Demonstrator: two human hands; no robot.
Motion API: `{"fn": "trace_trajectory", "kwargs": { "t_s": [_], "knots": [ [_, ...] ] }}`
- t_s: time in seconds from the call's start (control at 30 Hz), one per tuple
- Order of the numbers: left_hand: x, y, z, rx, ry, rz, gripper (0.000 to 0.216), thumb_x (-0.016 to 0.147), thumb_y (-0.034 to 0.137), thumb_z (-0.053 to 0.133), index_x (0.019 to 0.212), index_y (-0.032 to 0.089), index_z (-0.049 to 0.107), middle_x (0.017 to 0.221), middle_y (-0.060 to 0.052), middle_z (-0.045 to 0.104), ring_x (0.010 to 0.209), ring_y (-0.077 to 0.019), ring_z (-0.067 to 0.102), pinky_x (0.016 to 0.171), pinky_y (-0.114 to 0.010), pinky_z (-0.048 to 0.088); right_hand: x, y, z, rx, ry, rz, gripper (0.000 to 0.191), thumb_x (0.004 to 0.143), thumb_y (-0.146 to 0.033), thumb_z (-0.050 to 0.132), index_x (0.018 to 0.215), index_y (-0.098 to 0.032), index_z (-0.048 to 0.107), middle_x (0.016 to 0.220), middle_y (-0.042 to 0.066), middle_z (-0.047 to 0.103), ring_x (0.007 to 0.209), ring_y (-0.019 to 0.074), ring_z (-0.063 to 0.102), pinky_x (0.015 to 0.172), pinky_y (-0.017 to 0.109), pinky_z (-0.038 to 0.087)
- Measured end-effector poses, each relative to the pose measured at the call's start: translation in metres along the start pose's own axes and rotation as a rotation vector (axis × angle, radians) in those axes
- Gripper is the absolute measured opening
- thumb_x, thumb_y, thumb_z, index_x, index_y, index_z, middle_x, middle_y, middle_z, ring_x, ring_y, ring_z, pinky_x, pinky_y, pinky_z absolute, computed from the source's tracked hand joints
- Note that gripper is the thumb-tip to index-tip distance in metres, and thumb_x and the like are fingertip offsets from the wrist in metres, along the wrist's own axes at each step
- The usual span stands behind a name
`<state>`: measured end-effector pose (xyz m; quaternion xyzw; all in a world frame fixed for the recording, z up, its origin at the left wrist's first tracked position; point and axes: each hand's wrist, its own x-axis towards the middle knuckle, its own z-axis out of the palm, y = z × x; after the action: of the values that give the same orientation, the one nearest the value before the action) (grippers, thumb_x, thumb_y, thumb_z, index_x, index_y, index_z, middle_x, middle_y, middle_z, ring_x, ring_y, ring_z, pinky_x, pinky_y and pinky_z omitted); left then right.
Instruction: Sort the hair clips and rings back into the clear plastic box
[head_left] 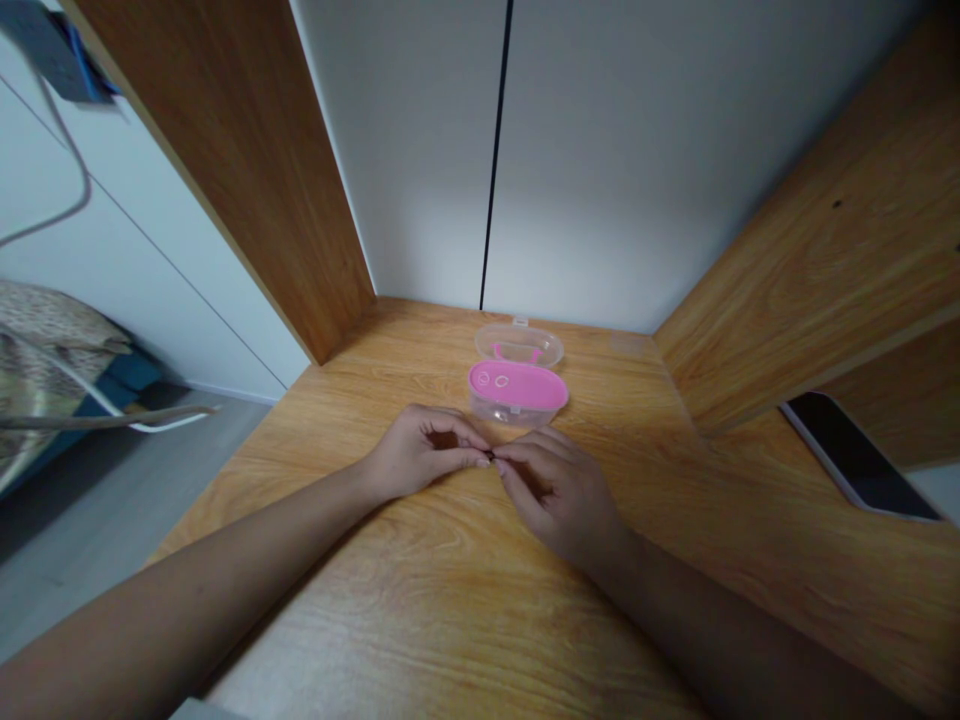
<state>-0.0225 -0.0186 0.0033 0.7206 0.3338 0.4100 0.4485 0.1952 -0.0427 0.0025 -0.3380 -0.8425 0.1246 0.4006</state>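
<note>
Over the wooden table (420, 560), the fingertips of my left hand (424, 453) and my right hand (559, 488) meet at a small dark object (490, 456). Both hands pinch it between thumb and fingers; it is too small to name. Just beyond my hands stands an oval clear plastic box with a pink inner lid (534, 386), which carries a round mark and a ring shape. Its clear outer lid (487, 343), fitted with a pink handle, is swung back behind it. What the box holds is mostly hidden.
A smartphone (859, 455) lies at the right beside a wooden side panel (810, 230). White panels (420, 150) close off the back. On the left, past the table's edge, are patterned fabric (52, 350) and a white metal frame (79, 190).
</note>
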Motion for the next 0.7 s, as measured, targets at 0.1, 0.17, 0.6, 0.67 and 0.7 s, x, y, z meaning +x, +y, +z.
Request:
{"fn": "trace_trajectory", "kwargs": {
  "t_s": [0.1, 0.17, 0.6, 0.67, 0.7],
  "knots": [
    [0.0008, 0.0016, -0.0005, 0.008, -0.012, 0.037, 0.010, 0.080, 0.024, 0.080, 0.084, 0.014, 0.078, 0.080, -0.006, 0.077, 0.073, -0.0126, 0.070, 0.070, -0.022, 0.056, 0.0001, -0.0007, -0.0003, 0.004, 0.001, 0.003, 0.010, 0.090, -0.017, 0.062, 0.096, -0.019, 0.069, 0.084, 0.004, 0.074, 0.077, 0.0184, 0.065, 0.072, 0.033, 0.052],
    [0.0014, 0.0026, -0.0007, 0.015, -0.022, 0.054, 0.009, 0.081, 0.023, 0.080, 0.084, 0.014, 0.078, 0.082, -0.007, 0.077, 0.074, -0.0129, 0.071, 0.071, -0.022, 0.056, 0.0003, -0.0007, -0.0008, 0.004, -0.004, 0.008, 0.008, 0.090, -0.017, 0.063, 0.096, -0.019, 0.069, 0.084, 0.004, 0.074, 0.076, 0.0184, 0.065, 0.072, 0.033, 0.052],
    [0.0023, 0.0048, -0.0006, 0.211, -0.074, 0.302, 0.009, 0.082, 0.024, 0.078, 0.085, 0.015, 0.075, 0.086, -0.008, 0.076, 0.081, -0.0149, 0.069, 0.078, -0.027, 0.056, -0.0001, -0.0009, -0.0004, -0.012, 0.002, 0.016, 0.007, 0.090, -0.017, 0.063, 0.090, -0.020, 0.069, 0.080, 0.003, 0.074, 0.074, 0.0173, 0.065, 0.071, 0.032, 0.051],
    [0.0023, 0.0050, -0.0003, 0.225, -0.067, 0.322, 0.008, 0.083, 0.022, 0.078, 0.086, 0.015, 0.075, 0.086, -0.008, 0.076, 0.082, -0.0150, 0.069, 0.078, -0.027, 0.055, -0.0005, -0.0002, 0.0000, -0.013, 0.011, 0.017, 0.007, 0.090, -0.017, 0.063, 0.091, -0.020, 0.069, 0.080, 0.003, 0.074, 0.074, 0.0175, 0.065, 0.071, 0.032, 0.051],
    [0.0023, 0.0051, -0.0001, 0.229, -0.066, 0.328, 0.008, 0.083, 0.021, 0.077, 0.086, 0.015, 0.074, 0.086, -0.008, 0.076, 0.082, -0.0150, 0.069, 0.079, -0.027, 0.055, -0.0006, 0.0002, 0.0002, -0.014, 0.015, 0.017, 0.007, 0.090, -0.017, 0.063, 0.091, -0.020, 0.069, 0.080, 0.003, 0.074, 0.074, 0.0175, 0.065, 0.071, 0.032, 0.051]
  ]
}}
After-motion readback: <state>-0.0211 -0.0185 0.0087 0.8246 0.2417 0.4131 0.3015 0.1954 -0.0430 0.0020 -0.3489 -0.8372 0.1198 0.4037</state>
